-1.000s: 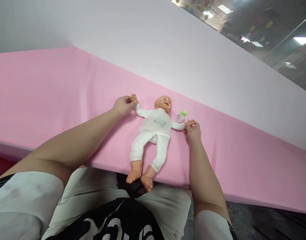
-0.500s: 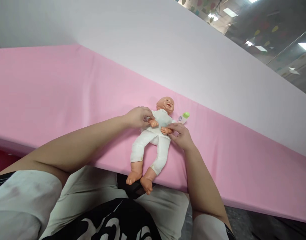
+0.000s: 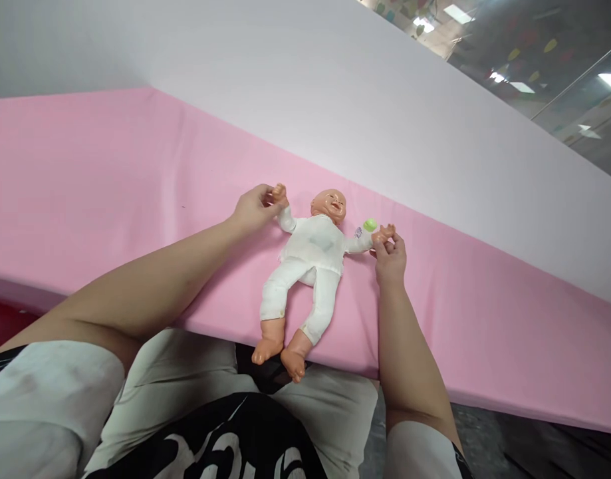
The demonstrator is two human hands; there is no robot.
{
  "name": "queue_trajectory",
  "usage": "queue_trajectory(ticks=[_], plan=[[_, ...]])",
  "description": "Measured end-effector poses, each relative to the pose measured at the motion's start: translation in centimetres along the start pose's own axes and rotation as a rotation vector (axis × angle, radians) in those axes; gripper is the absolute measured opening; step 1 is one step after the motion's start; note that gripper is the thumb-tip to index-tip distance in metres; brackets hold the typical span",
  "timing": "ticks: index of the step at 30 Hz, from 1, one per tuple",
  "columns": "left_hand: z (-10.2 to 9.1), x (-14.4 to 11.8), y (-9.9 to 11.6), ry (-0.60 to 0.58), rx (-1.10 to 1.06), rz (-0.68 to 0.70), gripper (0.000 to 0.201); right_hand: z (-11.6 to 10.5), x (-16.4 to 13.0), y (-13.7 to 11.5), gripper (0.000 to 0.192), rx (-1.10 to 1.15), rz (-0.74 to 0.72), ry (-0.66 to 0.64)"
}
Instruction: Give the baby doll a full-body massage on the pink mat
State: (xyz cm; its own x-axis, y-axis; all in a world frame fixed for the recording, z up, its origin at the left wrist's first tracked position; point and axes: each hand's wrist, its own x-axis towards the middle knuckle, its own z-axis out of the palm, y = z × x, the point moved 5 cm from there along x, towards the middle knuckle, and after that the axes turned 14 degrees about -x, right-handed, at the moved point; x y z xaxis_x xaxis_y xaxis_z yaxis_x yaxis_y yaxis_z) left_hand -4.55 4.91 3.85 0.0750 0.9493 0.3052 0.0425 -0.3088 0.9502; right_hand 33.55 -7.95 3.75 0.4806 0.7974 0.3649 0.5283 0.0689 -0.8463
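A baby doll (image 3: 312,256) in a white suit lies on its back on the pink padded surface (image 3: 110,186), its bare feet hanging over the near edge. My left hand (image 3: 252,207) grips the doll's raised hand on the left side. My right hand (image 3: 389,256) pinches the doll's other hand, stretched out to the right. Both of the doll's arms are spread wide. A small bottle with a green cap (image 3: 367,227) lies just behind the doll's right-side arm, partly hidden by it.
A white wall panel (image 3: 335,100) rises behind the pink surface. Glass and ceiling lights (image 3: 534,60) show at the upper right. My lap in light trousers (image 3: 195,386) sits below the pad's near edge, with dark floor (image 3: 534,446) at the lower right.
Half a second ago the doll's arms were folded over its belly; my hands have now pulled them apart and outward, back to the spread pose seen a second ago.
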Motion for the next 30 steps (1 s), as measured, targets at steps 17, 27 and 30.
queue_trajectory(ticks=[17, 27, 30], plan=[[-0.8, 0.8, -0.9, 0.022, -0.175, 0.018, 0.047, -1.3, 0.3, 1.2, 0.075, -0.052, 0.045, 0.078], [4.7, -4.4, 4.4, -0.566, 0.293, 0.461, 0.034, 3.7, -4.7, -6.7, 0.036, -0.421, -0.619, -0.328], [5.1, -4.4, 3.9, -0.643, 0.399, 0.511, 0.033, 4.6, -5.1, -6.5, 0.04, -0.513, -0.686, -0.407]])
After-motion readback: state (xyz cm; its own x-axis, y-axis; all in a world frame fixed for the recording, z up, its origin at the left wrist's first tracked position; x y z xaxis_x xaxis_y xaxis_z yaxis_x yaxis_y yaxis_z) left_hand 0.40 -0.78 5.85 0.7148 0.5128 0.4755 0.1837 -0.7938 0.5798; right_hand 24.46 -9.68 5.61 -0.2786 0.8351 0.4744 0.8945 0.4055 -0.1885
